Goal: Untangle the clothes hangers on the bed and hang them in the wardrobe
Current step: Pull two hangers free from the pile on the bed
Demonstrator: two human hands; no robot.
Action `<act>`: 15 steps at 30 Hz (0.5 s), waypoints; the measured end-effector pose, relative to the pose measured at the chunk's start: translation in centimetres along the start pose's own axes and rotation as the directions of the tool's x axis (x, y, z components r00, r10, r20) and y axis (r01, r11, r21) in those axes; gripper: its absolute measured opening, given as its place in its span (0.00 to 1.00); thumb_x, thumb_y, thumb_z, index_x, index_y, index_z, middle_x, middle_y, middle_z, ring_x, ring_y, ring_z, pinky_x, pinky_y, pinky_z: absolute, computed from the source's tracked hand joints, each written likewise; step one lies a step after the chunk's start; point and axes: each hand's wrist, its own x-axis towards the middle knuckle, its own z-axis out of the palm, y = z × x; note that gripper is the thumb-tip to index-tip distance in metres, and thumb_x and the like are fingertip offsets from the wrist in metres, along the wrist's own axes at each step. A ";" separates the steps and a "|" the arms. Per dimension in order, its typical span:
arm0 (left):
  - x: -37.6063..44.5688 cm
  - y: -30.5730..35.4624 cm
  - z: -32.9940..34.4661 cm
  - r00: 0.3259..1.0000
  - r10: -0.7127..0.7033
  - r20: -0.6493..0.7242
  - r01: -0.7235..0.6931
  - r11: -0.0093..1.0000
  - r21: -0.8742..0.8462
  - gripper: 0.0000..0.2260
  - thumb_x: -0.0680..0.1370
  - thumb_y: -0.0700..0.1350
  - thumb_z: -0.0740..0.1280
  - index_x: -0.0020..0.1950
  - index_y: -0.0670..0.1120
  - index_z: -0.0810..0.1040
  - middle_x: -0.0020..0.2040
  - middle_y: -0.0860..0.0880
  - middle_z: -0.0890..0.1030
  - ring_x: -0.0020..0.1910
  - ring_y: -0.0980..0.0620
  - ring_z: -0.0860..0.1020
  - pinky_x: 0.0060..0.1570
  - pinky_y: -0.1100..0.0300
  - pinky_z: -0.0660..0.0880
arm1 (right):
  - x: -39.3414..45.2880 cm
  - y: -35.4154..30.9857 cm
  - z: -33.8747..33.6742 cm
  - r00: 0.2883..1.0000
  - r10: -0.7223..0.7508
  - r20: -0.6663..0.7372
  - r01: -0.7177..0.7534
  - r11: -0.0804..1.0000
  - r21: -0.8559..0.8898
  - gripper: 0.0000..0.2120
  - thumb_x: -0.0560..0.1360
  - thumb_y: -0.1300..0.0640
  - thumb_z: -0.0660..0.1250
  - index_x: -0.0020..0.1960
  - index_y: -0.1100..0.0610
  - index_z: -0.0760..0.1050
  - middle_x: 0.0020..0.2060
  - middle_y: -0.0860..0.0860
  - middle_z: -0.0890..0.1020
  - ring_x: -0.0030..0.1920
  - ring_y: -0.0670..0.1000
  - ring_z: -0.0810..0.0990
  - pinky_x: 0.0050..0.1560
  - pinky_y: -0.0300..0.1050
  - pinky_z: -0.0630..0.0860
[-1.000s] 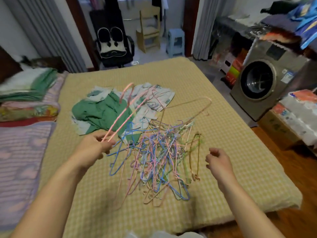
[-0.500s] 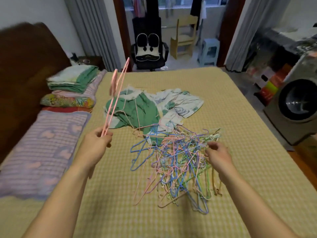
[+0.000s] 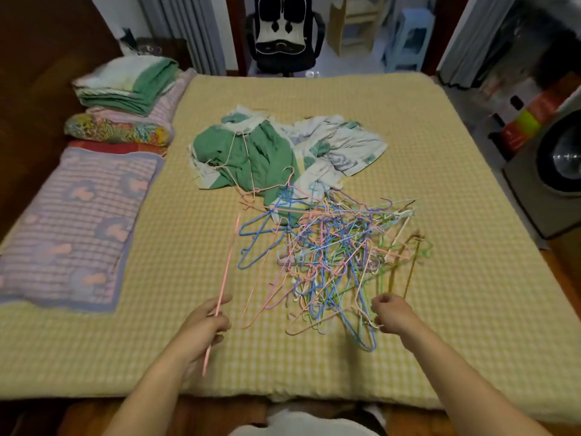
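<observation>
A tangled pile of thin wire hangers (image 3: 333, 253) in blue, pink, green and brown lies on the yellow checked bed (image 3: 456, 309). My left hand (image 3: 204, 325) grips a pink hanger (image 3: 227, 265), seen edge-on as a thin line that slants up and away from the pile's left side. My right hand (image 3: 391, 314) hovers at the pile's near right edge with its fingers curled; whether it touches a hanger is unclear. The wardrobe is out of view.
Green and white clothes (image 3: 251, 152) lie crumpled beyond the pile. Folded bedding (image 3: 125, 83) and a purple blanket (image 3: 69, 228) line the bed's left side. A black chair (image 3: 283, 33) stands beyond the bed, a washing machine (image 3: 553, 171) at the right.
My left hand has lowered the pink hanger from upright to a low slant near the bed. My right hand has drawn back to the pile's near edge. The view has tilted down.
</observation>
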 end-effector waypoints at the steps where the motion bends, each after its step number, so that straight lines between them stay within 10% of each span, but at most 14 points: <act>1: 0.4 -0.9 0.4 1.000 -0.014 -0.013 0.014 1.000 -0.010 0.22 0.74 0.31 0.64 0.62 0.51 0.80 0.35 0.52 0.72 0.41 0.51 0.73 0.34 0.61 0.67 | 1.2 1.9 0.2 0.999 0.043 -0.001 -0.043 0.997 -0.062 0.08 0.77 0.59 0.61 0.40 0.57 0.76 0.38 0.58 0.80 0.40 0.60 0.80 0.42 0.53 0.78; 7: 1.6 -4.0 2.9 0.989 -0.048 -0.137 0.054 0.998 0.037 0.14 0.82 0.41 0.61 0.62 0.54 0.80 0.49 0.49 0.81 0.49 0.48 0.81 0.41 0.56 0.69 | 7.6 9.1 1.6 0.959 0.251 0.132 -0.203 0.933 -0.298 0.12 0.75 0.58 0.61 0.53 0.62 0.78 0.42 0.57 0.80 0.38 0.58 0.76 0.37 0.47 0.74; 15: 1.5 -5.5 6.0 0.937 -0.144 -0.320 0.147 0.989 -0.015 0.12 0.84 0.45 0.59 0.64 0.52 0.79 0.60 0.47 0.79 0.54 0.43 0.80 0.41 0.55 0.74 | 16.6 12.0 4.9 0.959 0.283 0.024 -0.273 0.942 -0.195 0.26 0.74 0.56 0.68 0.70 0.61 0.68 0.65 0.65 0.75 0.64 0.65 0.75 0.60 0.50 0.74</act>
